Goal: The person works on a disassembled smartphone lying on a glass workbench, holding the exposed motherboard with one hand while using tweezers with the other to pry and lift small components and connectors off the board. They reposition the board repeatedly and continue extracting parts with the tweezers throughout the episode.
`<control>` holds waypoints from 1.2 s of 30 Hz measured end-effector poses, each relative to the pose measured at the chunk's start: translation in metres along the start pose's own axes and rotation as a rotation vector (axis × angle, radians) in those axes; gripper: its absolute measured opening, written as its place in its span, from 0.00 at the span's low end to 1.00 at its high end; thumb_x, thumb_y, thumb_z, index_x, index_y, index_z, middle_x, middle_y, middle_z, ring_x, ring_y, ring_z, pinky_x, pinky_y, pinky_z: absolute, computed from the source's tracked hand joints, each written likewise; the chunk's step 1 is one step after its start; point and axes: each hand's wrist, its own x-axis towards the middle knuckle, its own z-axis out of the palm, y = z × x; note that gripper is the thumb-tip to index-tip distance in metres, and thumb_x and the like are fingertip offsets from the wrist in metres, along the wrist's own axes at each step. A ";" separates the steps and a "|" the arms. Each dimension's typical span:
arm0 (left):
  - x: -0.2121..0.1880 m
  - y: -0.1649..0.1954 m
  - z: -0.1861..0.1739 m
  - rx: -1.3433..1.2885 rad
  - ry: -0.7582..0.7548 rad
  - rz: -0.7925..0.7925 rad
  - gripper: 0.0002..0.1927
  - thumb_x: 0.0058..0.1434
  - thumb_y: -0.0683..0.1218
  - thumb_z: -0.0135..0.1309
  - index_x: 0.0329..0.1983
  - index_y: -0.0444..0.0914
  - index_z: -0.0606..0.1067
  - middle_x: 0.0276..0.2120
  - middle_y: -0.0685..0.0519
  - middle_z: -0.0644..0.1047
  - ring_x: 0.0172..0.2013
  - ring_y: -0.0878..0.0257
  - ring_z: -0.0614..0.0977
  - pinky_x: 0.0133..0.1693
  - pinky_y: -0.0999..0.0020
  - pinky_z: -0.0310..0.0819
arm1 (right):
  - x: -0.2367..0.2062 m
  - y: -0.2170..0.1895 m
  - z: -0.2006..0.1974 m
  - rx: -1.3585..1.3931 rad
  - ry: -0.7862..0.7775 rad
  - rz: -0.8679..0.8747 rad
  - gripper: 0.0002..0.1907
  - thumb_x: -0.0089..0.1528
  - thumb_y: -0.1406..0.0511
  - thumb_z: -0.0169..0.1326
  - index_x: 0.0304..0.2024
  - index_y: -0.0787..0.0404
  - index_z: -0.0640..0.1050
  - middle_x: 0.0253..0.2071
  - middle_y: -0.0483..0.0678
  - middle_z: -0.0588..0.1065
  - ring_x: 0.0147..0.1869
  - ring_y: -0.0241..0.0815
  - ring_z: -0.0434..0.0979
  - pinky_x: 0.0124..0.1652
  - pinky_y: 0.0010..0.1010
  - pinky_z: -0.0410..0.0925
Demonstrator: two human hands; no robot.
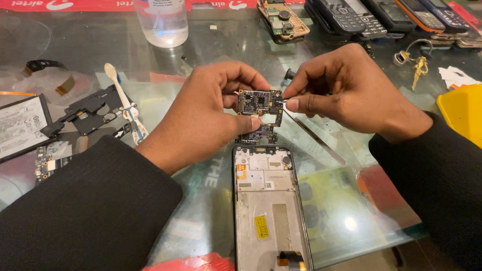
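Left hand (211, 113) pinching a small circuit board (259, 103), right hand (341, 88) gripping tweezers (314, 135) touching it, above opened phone (268, 200), glass table (100, 40) crowded with parts.

Counter (90, 45): glass top, glossy, with printed sheets showing beneath the pane. Finish: scuffed and smudged, with pale reflections at left. Light: 1 bright overhead glare spot (350, 224) mirrored low on the right; softer sheen across the far half. Far edge: red printed strip (100, 5) running along the top. Near edge: red patch (193, 263) at the bottom. Walls, floor, windows: out of view.
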 end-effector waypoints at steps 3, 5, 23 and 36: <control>-0.001 0.000 -0.002 0.022 -0.003 0.002 0.19 0.51 0.30 0.61 0.47 0.33 0.76 0.42 0.53 0.81 0.41 0.71 0.84 0.44 0.76 0.82 | 0.001 -0.003 0.002 0.007 -0.008 -0.028 0.06 0.58 0.70 0.64 0.37 0.67 0.84 0.26 0.44 0.79 0.28 0.28 0.75 0.27 0.21 0.67; -0.002 0.001 -0.004 0.004 -0.004 -0.004 0.19 0.51 0.30 0.61 0.47 0.33 0.76 0.41 0.53 0.81 0.41 0.71 0.84 0.44 0.75 0.83 | 0.003 -0.006 0.004 -0.002 -0.004 -0.018 0.05 0.58 0.70 0.64 0.36 0.66 0.84 0.24 0.44 0.79 0.26 0.28 0.74 0.26 0.21 0.66; -0.013 0.006 -0.006 -0.124 -0.071 0.015 0.18 0.53 0.28 0.60 0.47 0.31 0.76 0.40 0.51 0.82 0.41 0.68 0.86 0.43 0.74 0.84 | -0.010 -0.027 0.004 0.198 -0.064 0.175 0.07 0.59 0.69 0.60 0.31 0.69 0.84 0.20 0.45 0.75 0.20 0.29 0.63 0.20 0.22 0.55; -0.003 0.008 0.006 -0.286 -0.159 -0.067 0.20 0.54 0.27 0.54 0.50 0.31 0.75 0.40 0.51 0.82 0.41 0.69 0.84 0.45 0.74 0.82 | -0.009 -0.009 -0.015 0.453 -0.205 0.384 0.08 0.56 0.73 0.58 0.32 0.76 0.83 0.23 0.50 0.78 0.23 0.31 0.72 0.22 0.20 0.63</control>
